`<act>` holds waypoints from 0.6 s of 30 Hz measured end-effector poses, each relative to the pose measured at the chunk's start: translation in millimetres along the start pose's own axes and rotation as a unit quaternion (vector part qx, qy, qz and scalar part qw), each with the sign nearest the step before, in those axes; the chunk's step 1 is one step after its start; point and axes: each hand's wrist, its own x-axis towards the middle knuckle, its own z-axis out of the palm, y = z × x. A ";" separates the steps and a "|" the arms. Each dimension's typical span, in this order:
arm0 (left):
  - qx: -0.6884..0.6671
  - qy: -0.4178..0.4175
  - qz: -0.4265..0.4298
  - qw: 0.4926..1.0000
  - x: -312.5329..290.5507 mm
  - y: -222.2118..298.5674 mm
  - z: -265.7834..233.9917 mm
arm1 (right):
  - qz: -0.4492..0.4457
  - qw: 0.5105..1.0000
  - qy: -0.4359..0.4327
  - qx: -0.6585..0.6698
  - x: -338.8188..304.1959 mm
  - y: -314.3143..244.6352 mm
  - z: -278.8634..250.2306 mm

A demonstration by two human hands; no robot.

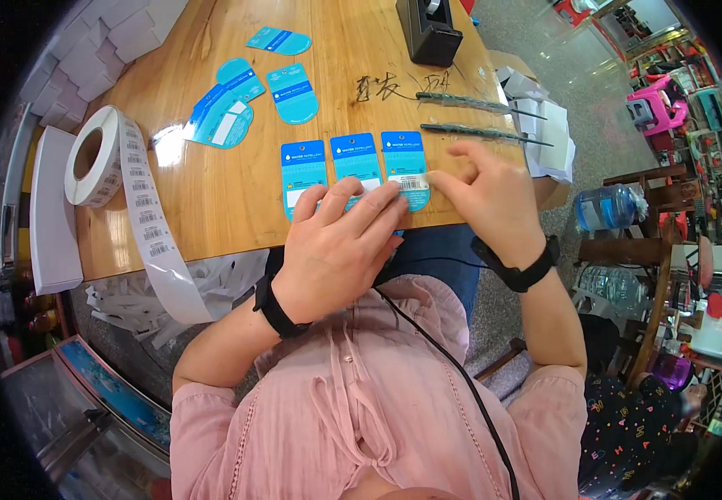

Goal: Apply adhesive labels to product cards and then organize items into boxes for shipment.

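Observation:
Three blue hang tags lie in a row at the wooden table's near edge: a left tag (pixel 303 158), a middle tag (pixel 353 151) and a right tag (pixel 403 148). My left hand (pixel 333 244) lies over their lower parts, its fingers stretched out and partly hiding the left and middle tags. A white barcode sticker (pixel 409 182) sits across the right tag. At that sticker's right end is the thumb tip of my right hand (pixel 494 196). The right hand's index finger is raised apart from the thumb, with nothing visible between them.
Several loose tags (pixel 293 93) lie farther back on the table (pixel 328 50). A barcode label roll (pixel 98 158) stands at left, its strip hanging over the edge. A black tape dispenser (pixel 429 33) and two dark wrapped rods (pixel 473 132) are on the right side.

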 end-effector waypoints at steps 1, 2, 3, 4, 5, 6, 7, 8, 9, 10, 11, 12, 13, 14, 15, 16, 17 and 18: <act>0.002 0.001 -0.001 1.000 -0.6 -0.6 0.3 | -0.002 1.000 0.001 0.001 -3.3 3.7 1.9; 0.002 0.003 0.002 1.000 -0.8 -0.6 0.7 | -0.084 0.995 0.059 0.022 -8.0 8.6 5.3; 0.002 0.006 0.004 1.000 -1.0 -0.5 1.2 | -0.165 0.979 0.116 0.043 -12.6 11.3 7.6; 0.004 0.007 0.004 1.000 -0.8 0.1 2.4 | -0.167 0.978 0.118 0.044 -18.1 11.7 9.0; 0.010 0.015 0.002 1.000 -1.0 0.1 3.1 | -0.234 0.969 0.080 0.026 -23.1 7.2 11.1; 0.016 0.024 0.000 1.000 -1.2 0.4 3.4 | -0.300 0.953 0.043 0.008 -28.6 2.9 13.5; 0.023 0.024 -0.002 0.999 -1.1 1.4 3.1 | -0.291 0.954 0.067 0.005 -35.0 0.7 18.3; 0.014 0.016 0.006 1.000 -0.8 2.1 3.5 | -0.295 0.953 0.070 0.008 -40.0 9.2 25.6; 0.006 0.008 0.013 1.000 -0.4 2.0 2.3 | -0.297 0.950 0.097 0.026 -43.6 22.0 32.2; 0.014 0.009 0.013 1.000 -0.5 0.7 0.7 | -0.298 0.945 0.125 0.045 -47.7 32.3 35.6; -0.028 0.012 0.011 0.999 -2.2 -2.1 -0.6 | -0.302 0.942 0.129 0.061 -51.0 28.2 27.6; -0.072 0.016 0.013 0.997 -2.5 -5.1 -2.6 | -0.307 0.940 0.132 0.065 -56.8 32.9 25.4; -0.066 0.017 0.012 0.998 -2.1 -9.0 -6.5 | -0.279 0.944 0.157 0.081 -62.7 40.9 22.2; -0.068 0.029 -0.001 0.997 -1.2 -13.7 -12.6 | -0.249 0.946 0.181 0.098 -69.9 48.4 18.5; -0.070 0.041 -0.017 0.997 -0.5 -18.6 -18.2 | -0.191 0.952 0.225 0.083 -76.7 53.1 12.6; -0.065 0.042 -0.020 0.997 2.5 -24.4 -25.1 | -0.131 0.952 0.266 0.068 -83.3 58.5 6.6; -0.031 0.036 -0.050 0.998 8.4 -30.2 -32.3 | -0.029 0.946 0.301 0.117 -93.7 70.8 2.5; 0.005 0.030 -0.082 0.996 12.3 -37.6 -38.2 | 0.073 0.926 0.331 0.165 -99.4 85.3 1.1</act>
